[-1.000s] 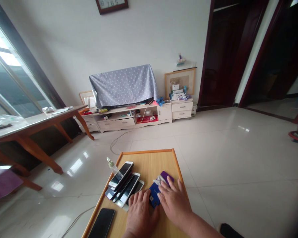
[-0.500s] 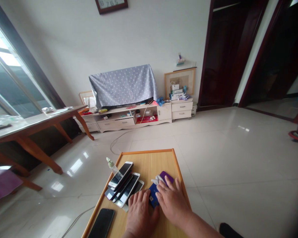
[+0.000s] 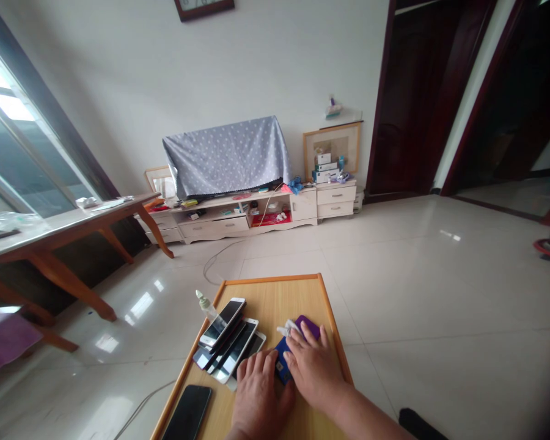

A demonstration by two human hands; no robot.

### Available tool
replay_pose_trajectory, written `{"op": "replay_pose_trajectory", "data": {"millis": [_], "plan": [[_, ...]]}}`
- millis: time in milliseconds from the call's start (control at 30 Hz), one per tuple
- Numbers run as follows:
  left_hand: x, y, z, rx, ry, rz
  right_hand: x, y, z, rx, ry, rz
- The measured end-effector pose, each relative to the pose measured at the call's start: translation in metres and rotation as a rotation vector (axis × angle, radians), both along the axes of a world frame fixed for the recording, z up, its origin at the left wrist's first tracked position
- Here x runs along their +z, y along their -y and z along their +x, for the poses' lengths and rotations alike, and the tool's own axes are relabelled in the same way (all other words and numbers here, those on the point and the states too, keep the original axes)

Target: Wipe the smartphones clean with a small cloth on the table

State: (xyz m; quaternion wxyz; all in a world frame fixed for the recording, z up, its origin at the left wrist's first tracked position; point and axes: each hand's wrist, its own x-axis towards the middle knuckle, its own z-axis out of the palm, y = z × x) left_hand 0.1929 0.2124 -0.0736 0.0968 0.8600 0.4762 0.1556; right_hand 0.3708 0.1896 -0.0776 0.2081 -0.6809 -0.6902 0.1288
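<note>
"Blue slab [image 3: 281,366], in the head view, lies on the bench [image 3: 277,294], partly under the right hand [image 3: 316,366]. How's the grip?"

"Fingers spread flat over the slab and a white wad [image 3: 289,327]; whether they pinch the wad can't be told. The left hand [image 3: 259,391] touches the slab's edge, its clasp equally unclear."

"Doing this well?"

"Probably firm bracing on the left, light even pressure on the right."

"Hidden?"

"Much of the slab's face; whether the purple part [image 3: 310,321] belongs to it is uncertain."

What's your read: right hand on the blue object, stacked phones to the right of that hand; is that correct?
Not quite: in the head view, the stacked phones lie left of the right hand, which is on the blue object.
</note>
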Motion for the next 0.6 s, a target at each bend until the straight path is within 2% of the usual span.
{"op": "replay_pose_trajectory", "data": {"millis": [100, 333, 400, 533, 600], "plan": [[-0.001, 0.0, 0.0, -0.002, -0.007, -0.001, -0.002, 0.003, -0.005, 0.07, -0.007, -0.002], [0.002, 0.001, -0.001, 0.0, 0.007, 0.005, -0.004, -0.022, 0.017, -0.161, 0.079, -0.073], [0.002, 0.0, 0.0, -0.002, 0.01, 0.005, -0.005, -0.021, 0.014, -0.142, 0.067, -0.052], [0.0, -0.002, 0.0, -0.013, 0.002, 0.004, -0.006, -0.015, 0.005, -0.01, 0.019, -0.01], [-0.001, -0.002, -0.001, -0.015, 0.002, 0.006, -0.003, -0.016, 0.006, -0.006, 0.015, -0.018]]}}
